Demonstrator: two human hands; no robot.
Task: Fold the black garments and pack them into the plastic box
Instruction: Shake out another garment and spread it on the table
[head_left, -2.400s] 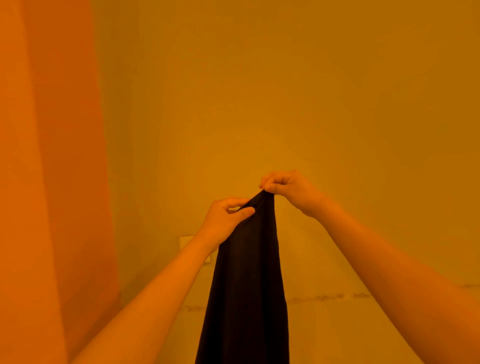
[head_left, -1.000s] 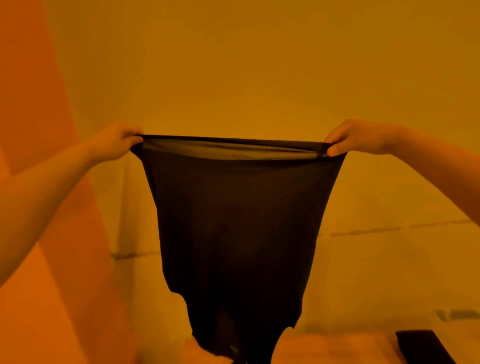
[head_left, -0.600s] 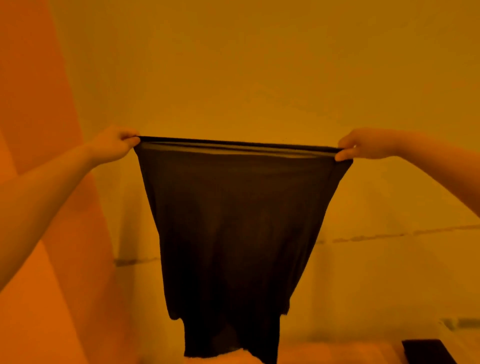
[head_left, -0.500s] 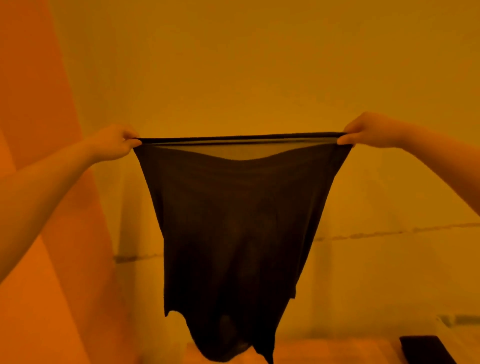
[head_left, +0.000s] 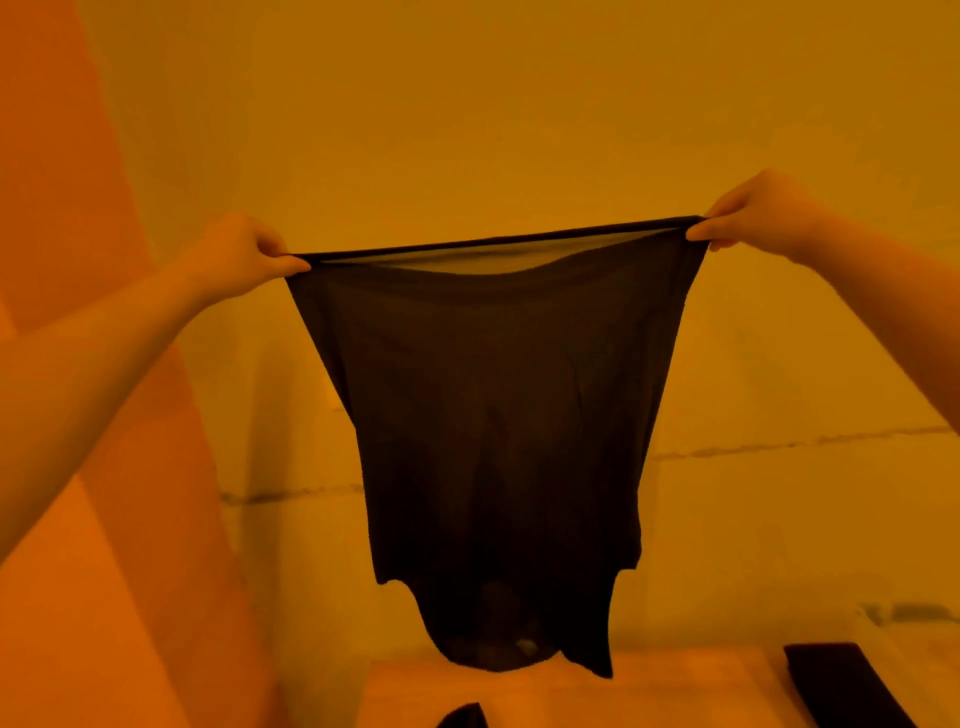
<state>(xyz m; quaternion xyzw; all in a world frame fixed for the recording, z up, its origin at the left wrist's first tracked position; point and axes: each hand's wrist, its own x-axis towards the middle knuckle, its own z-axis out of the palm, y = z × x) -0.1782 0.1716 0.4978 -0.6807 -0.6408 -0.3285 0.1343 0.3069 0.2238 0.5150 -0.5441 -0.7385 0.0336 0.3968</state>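
My fingers pinch the black garment at both ends of its hem, left hand and right hand spread wide, cloth hanging clear above the surface. It looks thin; pulling harder could slip a corner loose, I judge.

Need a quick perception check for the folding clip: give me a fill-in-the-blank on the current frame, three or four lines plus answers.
1. The black garment is held up by ____ hands.
2. The left hand pinches one end of its ____ edge.
3. The right hand sits ____ than the left hand in the frame.
4. The folded dark item lies at the bottom ____ of the view.

Answers: two; top; higher; right
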